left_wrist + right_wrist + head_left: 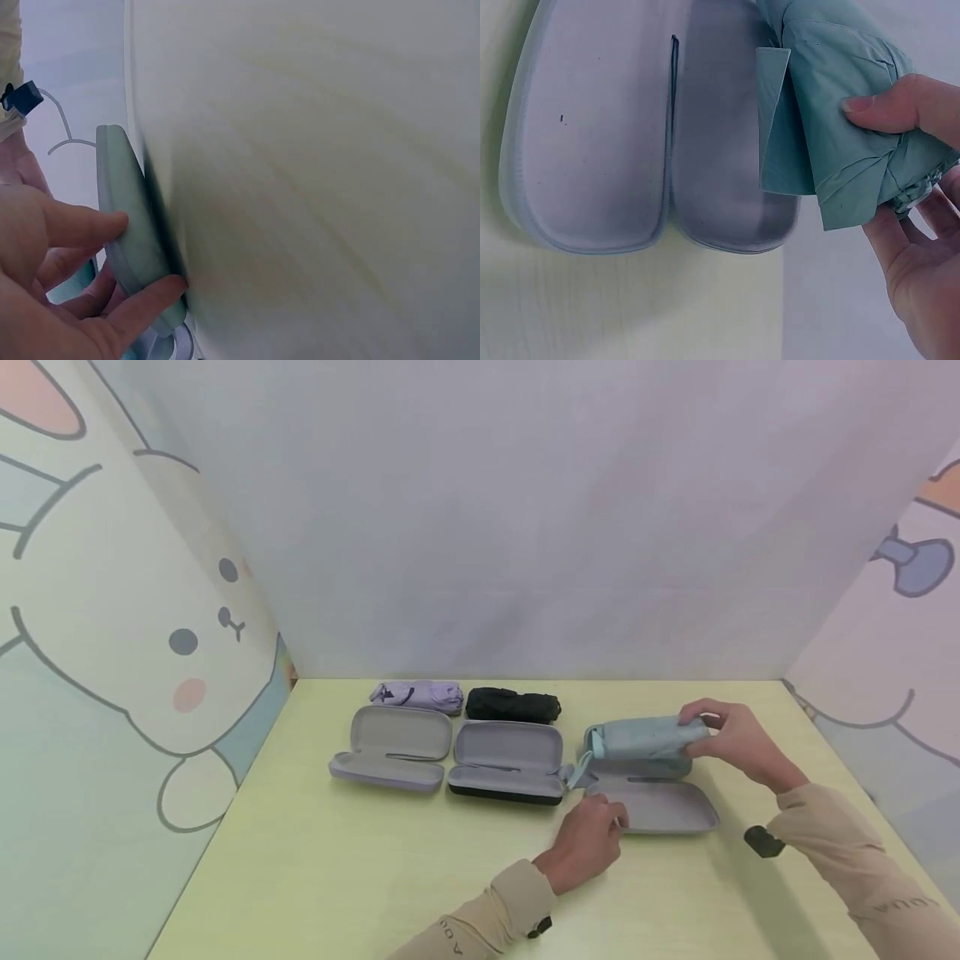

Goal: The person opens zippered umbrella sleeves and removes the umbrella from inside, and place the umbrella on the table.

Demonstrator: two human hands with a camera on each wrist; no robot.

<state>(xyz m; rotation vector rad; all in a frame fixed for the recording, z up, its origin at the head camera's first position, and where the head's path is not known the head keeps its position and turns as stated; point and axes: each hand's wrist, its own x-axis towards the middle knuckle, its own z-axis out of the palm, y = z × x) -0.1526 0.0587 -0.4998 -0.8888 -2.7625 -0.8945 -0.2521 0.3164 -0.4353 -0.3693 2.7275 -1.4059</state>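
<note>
My right hand (738, 745) grips one end of a rolled teal folding umbrella (641, 739), with the thumb across its fabric in the right wrist view. The umbrella is above the raised lid of an open teal hard case (660, 810), and its light strap (581, 770) dangles at the left end. My left hand (588, 839) pinches the near left edge of that case between thumb and fingers. Seen from the left wrist, the case's green side (131, 202) lies between the fingertips. The right wrist view shows the grey lining (600, 127) of both halves.
Left of the teal case, a black case (508, 781) and a lilac case (390, 768) lie open with grey linings. Behind them rest a black rolled umbrella (513, 705) and a lilac one (420, 695). A pale wall (525, 527) rises at the table's back edge.
</note>
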